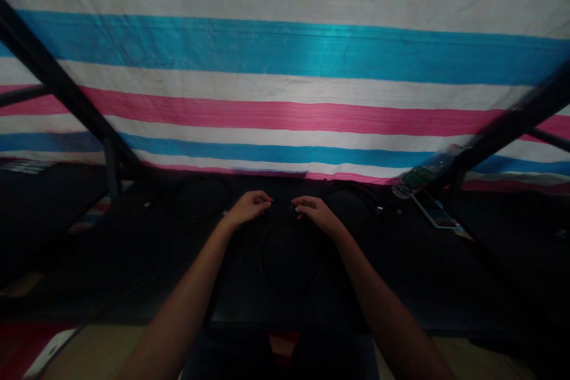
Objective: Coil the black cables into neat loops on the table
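Note:
Both hands are over a dark table, pinching a thin black cable (262, 261) whose loop hangs or lies below them. My left hand (249, 207) has thumb and fingertips closed on one part of the cable. A short gap to the right, my right hand (315, 212) pinches the cable near a small end piece with a light spot, too dark to make out clearly. Beside my right hand lies a coil of black cable (356, 227) with a pale connector (379, 209). Left of my left hand is another dark cable coil (180, 205), dimly visible.
A striped plastic sheet (285, 53) rises behind the table (178, 273). Slanted dark metal bars (75, 95) stand left and right. At the right are a clear plastic bottle (421, 177) and a phone (435, 211). A white object (51, 351) is at lower left.

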Demonstrator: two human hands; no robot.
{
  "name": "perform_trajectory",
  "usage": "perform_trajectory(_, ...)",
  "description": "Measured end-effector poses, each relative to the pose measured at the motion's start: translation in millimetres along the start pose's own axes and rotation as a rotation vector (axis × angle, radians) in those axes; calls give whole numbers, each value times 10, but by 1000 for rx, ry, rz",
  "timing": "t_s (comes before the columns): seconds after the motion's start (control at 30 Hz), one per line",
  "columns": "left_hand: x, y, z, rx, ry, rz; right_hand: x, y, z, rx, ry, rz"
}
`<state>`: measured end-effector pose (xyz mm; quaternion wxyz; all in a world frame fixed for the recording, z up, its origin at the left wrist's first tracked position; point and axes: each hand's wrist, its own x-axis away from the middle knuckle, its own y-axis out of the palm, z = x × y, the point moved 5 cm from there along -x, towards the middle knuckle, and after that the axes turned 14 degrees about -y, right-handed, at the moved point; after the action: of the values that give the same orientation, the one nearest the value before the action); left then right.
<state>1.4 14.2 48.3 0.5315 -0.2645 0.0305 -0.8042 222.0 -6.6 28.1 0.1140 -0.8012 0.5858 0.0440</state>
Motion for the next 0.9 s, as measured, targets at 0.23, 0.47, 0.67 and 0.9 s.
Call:
perform_trajectory(0.23,15,216,27,-6,54,-94,8,241,40,130,88,-144)
perform_trajectory(0.47,7,98,12,-17,40,-18,5,97,43,294,-19,-3)
perform_trajectory(0.67,-8,-5,-6,-15,12,28,-8,38,69,319,-30,39)
perform_trajectory(0.9,92,56,-138,-68,-155,-362,30,38,29,236,94,-242)
